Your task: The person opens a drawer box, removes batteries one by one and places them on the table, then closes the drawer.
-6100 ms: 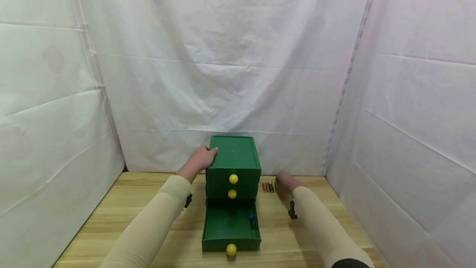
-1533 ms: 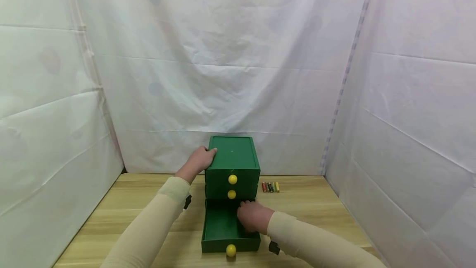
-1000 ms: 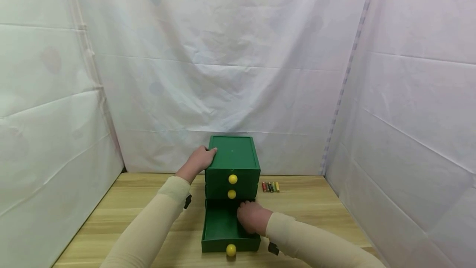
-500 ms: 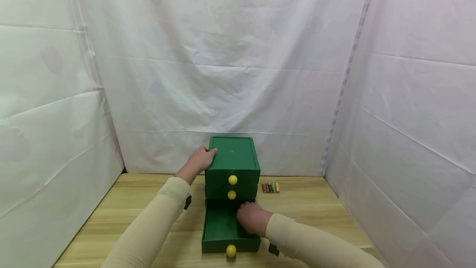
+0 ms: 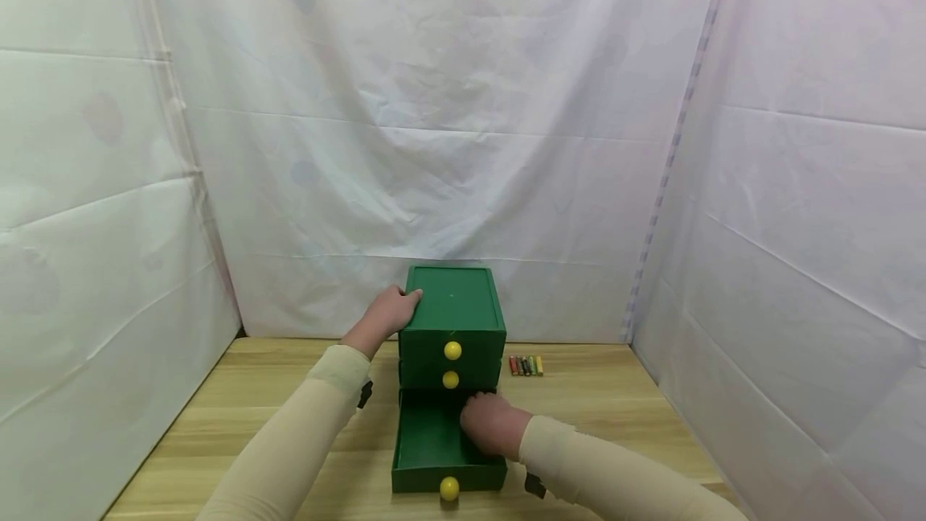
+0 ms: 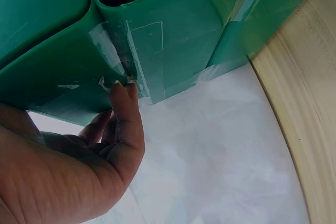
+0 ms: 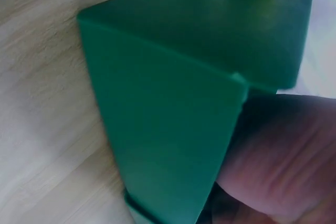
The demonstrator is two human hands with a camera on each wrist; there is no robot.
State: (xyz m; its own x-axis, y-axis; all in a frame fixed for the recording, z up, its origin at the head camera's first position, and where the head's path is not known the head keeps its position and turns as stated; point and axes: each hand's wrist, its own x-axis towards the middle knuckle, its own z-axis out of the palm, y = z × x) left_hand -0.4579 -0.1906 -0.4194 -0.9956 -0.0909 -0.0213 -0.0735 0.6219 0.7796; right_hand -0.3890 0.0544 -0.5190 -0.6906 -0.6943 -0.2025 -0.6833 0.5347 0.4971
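Note:
A green drawer cabinet (image 5: 456, 300) with yellow round knobs stands on the table. Its bottom drawer (image 5: 430, 432) is pulled out. My left hand (image 5: 391, 309) holds the cabinet's top left edge, thumb on top. In the left wrist view, the bent fingers (image 6: 128, 124) of that hand touch the taped side wall. My right hand (image 5: 493, 423) reaches into the right side of the drawer; its fingertips and anything in them are hidden. The right wrist view shows the outside of the drawer (image 7: 163, 114), with the right hand (image 7: 283, 156) over its rim.
Several small batteries (image 5: 526, 366) lie in a row on the wooden table (image 5: 600, 400), right of the cabinet. White cloth (image 5: 463, 143) hangs behind and on both sides.
Since the earliest frame, my right hand has moved from beside the batteries into the drawer, covering where a blue-and-black object lay. Over the last second and a half, both hands stay put.

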